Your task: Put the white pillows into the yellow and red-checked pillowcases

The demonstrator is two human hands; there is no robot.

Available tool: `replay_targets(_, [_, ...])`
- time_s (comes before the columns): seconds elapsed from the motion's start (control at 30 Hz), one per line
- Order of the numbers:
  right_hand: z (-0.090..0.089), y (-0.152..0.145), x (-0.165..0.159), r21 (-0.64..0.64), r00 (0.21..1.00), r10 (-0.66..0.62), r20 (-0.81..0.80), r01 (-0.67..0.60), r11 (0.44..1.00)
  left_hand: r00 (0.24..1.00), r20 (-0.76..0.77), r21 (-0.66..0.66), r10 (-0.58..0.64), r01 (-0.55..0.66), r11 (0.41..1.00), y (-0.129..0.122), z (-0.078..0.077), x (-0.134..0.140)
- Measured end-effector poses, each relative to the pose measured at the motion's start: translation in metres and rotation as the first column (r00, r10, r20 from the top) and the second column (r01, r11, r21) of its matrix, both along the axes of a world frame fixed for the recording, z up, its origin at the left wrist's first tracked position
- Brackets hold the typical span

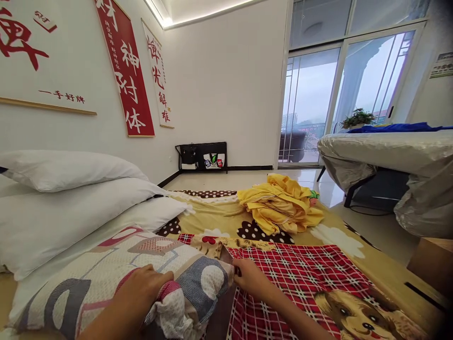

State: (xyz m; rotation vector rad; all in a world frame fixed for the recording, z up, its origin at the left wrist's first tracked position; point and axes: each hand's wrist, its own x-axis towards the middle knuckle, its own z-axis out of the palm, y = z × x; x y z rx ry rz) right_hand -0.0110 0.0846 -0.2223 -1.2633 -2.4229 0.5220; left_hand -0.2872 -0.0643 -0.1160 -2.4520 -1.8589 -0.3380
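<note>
A plump pillow in a patterned pillowcase (106, 264) lies in front of me, with grey, white and dark pink shapes on it. My left hand (141, 288) is closed on a bunched fold of the pillowcase near its right end. At the far right corner, my right hand (249, 278) pinches the edge of the same case. Under that corner spreads a red plaid blanket (283, 264) with a cartoon dog face. The fingertips of my left hand are partly hidden by the cloth.
White pillows (71, 203) are stacked at the left by the wall. A yellow cloth heap (283, 203) sits on the flowered bedsheet (208, 215) further back. On the right stand a plastic-covered table (385, 148) and a brown box (432, 264). A black folded frame (203, 156) leans against the back wall.
</note>
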Motion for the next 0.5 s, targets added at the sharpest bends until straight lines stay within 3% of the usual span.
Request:
replay_targets(0.13, [0.011, -0.003, -0.004, -0.007, 0.995, 0.004, -0.096, -0.005, 1.000, 0.991, -0.097, -0.011, -0.095, 0.095, 0.995, 0.017, 0.019, 0.036])
replay_targets(0.23, [0.022, -0.005, -0.010, -0.005, 0.981, 0.024, -0.190, -0.026, 1.000, 0.967, -0.184, 0.066, -0.176, 0.190, 0.979, 0.029, 0.013, 0.070])
replay_targets(0.33, [0.027, -0.008, -0.009, -0.044, 0.911, 0.073, -0.407, -0.099, 0.994, 0.952, -0.209, 0.315, -0.223, 0.281, 0.906, 0.032, -0.028, 0.095])
replay_targets(0.43, [0.023, -0.022, 0.002, -0.102, 0.870, 0.123, -0.478, -0.194, 0.976, 0.913, -0.309, 0.607, -0.267, 0.405, 0.683, 0.021, -0.086, 0.100])
replay_targets(0.5, [0.017, -0.038, 0.013, -0.097, 0.900, 0.192, -0.392, -0.247, 0.964, 0.888, -0.379, 0.671, -0.260, 0.457, 0.584, 0.008, -0.113, 0.090])
